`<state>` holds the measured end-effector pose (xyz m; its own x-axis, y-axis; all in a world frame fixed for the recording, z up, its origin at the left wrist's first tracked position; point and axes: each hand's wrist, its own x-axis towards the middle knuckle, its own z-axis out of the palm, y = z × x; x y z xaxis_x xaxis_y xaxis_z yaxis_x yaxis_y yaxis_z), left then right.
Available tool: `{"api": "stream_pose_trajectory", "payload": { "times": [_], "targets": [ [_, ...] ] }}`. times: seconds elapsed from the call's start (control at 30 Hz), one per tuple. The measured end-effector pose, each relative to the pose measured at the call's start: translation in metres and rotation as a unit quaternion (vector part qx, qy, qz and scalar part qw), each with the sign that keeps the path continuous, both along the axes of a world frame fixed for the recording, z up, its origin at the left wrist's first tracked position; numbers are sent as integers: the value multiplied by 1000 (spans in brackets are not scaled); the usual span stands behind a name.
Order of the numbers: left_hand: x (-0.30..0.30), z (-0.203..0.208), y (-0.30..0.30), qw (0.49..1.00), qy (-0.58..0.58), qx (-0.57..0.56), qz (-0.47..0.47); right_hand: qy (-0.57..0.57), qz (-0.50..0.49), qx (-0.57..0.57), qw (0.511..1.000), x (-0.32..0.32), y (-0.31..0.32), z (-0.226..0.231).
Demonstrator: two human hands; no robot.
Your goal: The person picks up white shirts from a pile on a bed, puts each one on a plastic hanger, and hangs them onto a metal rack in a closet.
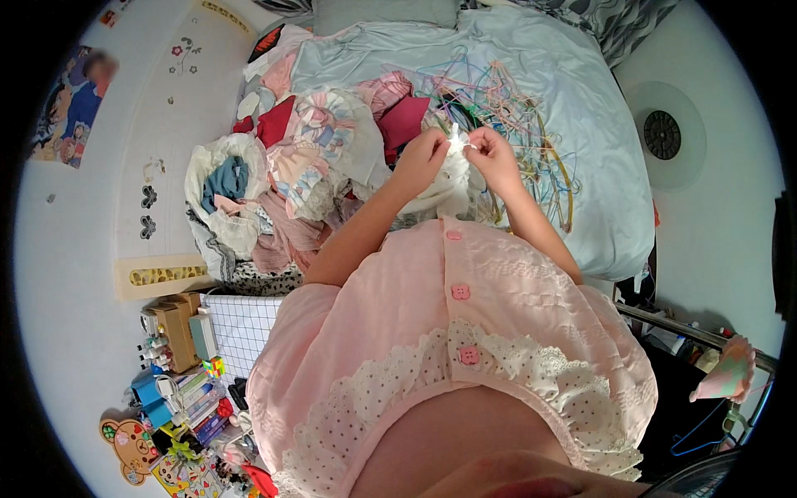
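Both my hands are raised in front of my chest, over the near edge of the bed, with a white garment [453, 178] between them. My left hand [423, 159] pinches its upper left edge. Opposite, my right hand [495, 159] has thumb and fingers closed on the upper right edge. The cloth is bunched at the top and hangs down towards my pink top; its exact kind cannot be made out. Just beyond my hands lie a tangle of coloured clothes hangers [523, 116] and a dark pink piece of clothing [404, 120].
A heap of clothes [320, 124] covers the bed's left side, with a white bag [199, 178] of clothes beside it. Pale blue bedding [610, 191] spreads to the right. A white gridded tabletop [241, 332] and stacked books [199, 402] stand at near left; a metal rail [677, 325] runs at near right.
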<state>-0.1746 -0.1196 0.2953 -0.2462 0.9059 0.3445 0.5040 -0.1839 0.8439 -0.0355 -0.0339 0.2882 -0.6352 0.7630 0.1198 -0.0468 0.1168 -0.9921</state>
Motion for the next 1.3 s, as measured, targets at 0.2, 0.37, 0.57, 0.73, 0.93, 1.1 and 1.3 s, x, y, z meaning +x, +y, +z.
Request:
{"api": "stream_pose_trajectory", "payload": {
  "times": [0.2, 0.37, 0.57, 0.73, 0.93, 1.1, 1.3],
  "targets": [
    [6, 3, -3, 1000, 19, -4, -3, -44, -47, 131, 989, 2, -2, 5],
    [-4, -12, 3, 999, 19, -14, 45, 1, -21, 66, 998, -2, -9, 21],
    [-11, -11, 6, 918, -376, -96, -85, -13, 12, 89, 996, -1, -1, 7],
    [-5, -1, 3, 834, -535, -125, -54, 11, 52, 19, 998, -4, -5, 1],
    [-12, -22, 8, 913, -381, -142, -21, -43, 58, 32, 997, -3, -7, -7],
    [-10, -20, 7, 992, -126, -21, -2, -10, 99, -138, 985, -5, -5, -6],
    [0, -8, 2, 995, 23, 63, 79, -36, 72, -127, 989, -4, 3, -20]
  ]
}}
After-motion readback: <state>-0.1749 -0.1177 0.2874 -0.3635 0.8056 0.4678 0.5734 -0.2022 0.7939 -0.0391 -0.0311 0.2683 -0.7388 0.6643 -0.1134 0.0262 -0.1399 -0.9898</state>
